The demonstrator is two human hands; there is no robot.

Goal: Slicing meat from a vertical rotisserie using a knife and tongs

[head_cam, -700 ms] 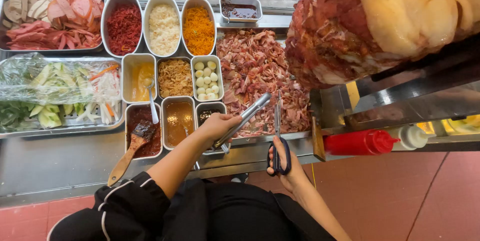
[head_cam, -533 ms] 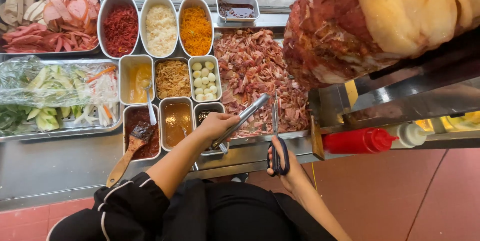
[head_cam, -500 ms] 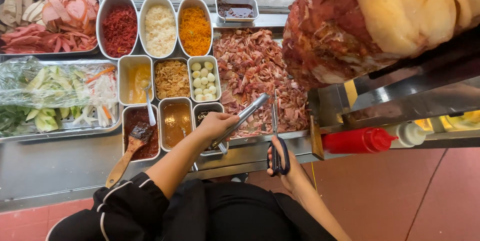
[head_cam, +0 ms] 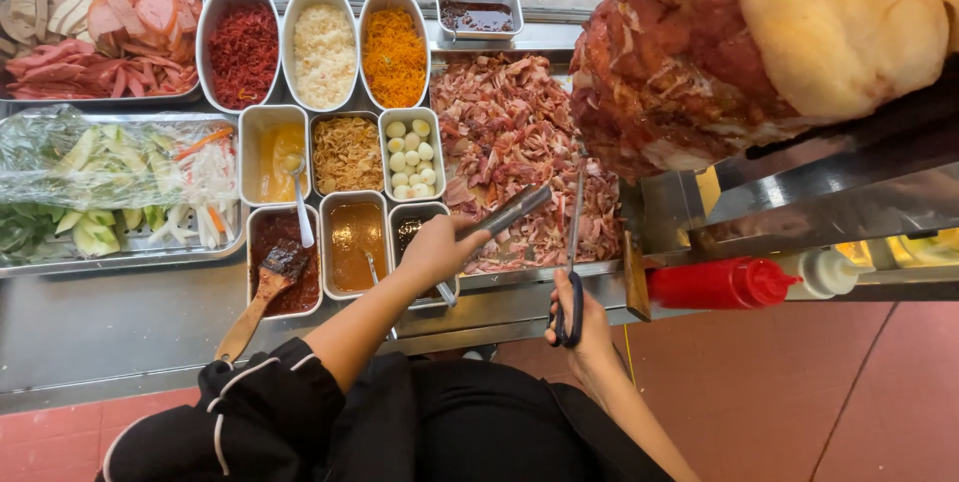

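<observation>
My left hand point(head_cam: 440, 250) grips a pair of metal tongs point(head_cam: 511, 212) whose tips point over a steel tray of chopped meat point(head_cam: 509, 132). My right hand point(head_cam: 584, 327) holds long scissors point(head_cam: 572, 252) by their dark handles, blades pointing up toward the big cone of roasted meat point(head_cam: 719, 42) at the upper right. Both tools hover at the tray's near edge. My black sleeve covers the left forearm.
Steel tubs hold red shreds point(head_cam: 242, 52), white shreds point(head_cam: 322, 47), orange shreds point(head_cam: 394, 54), small eggs point(head_cam: 410, 157), fried bits and sauces. A wooden spoon point(head_cam: 260, 297) stands in dark sauce. Wrapped vegetables point(head_cam: 110, 182) and sliced cold cuts point(head_cam: 95, 37) lie left. A red squeeze bottle point(head_cam: 714, 284) lies right.
Both hands keep their tools and stay almost in place; the view has shifted slightly.
</observation>
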